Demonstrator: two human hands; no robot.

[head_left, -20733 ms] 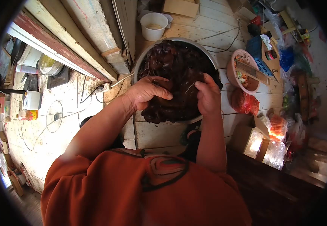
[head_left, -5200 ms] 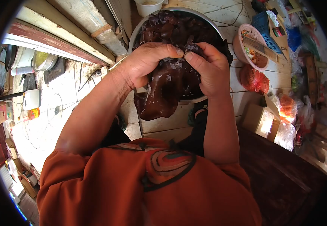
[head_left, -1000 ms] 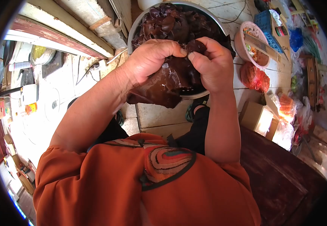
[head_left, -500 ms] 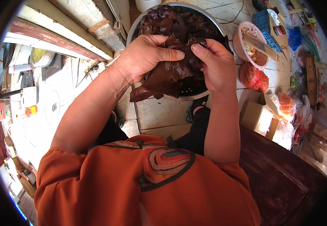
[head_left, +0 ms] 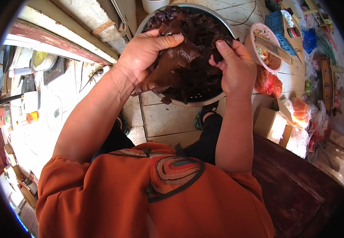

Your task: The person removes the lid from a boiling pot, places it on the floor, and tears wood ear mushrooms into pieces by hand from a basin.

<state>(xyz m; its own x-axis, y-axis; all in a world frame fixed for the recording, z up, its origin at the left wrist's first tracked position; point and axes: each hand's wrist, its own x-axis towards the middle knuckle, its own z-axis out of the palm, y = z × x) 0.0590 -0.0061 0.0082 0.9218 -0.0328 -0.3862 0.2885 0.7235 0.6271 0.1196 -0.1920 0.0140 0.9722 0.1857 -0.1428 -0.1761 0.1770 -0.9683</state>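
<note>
My left hand is closed on a large, wet, brown piece of wood ear mushroom, its thumb pressed along the top. A smaller, darker wood ear piece is pinched between the thumb and fingers of my right hand. The two hands are apart, both over the near part of a round metal colander. More dark wood ear is heaped inside it, and some drain holes show near its front. A small brown scrap shows at the colander's front rim.
A pink basin with food scraps and a wooden board stands right of the colander. Beyond it are a blue crate, a red plastic bag and a cardboard box. A white bucket stands behind; a wooden door frame is at left.
My hands have moved apart, the right one shifting rightward with a small piece. The wood ear they held together is now in two parts, the larger in my left hand.
</note>
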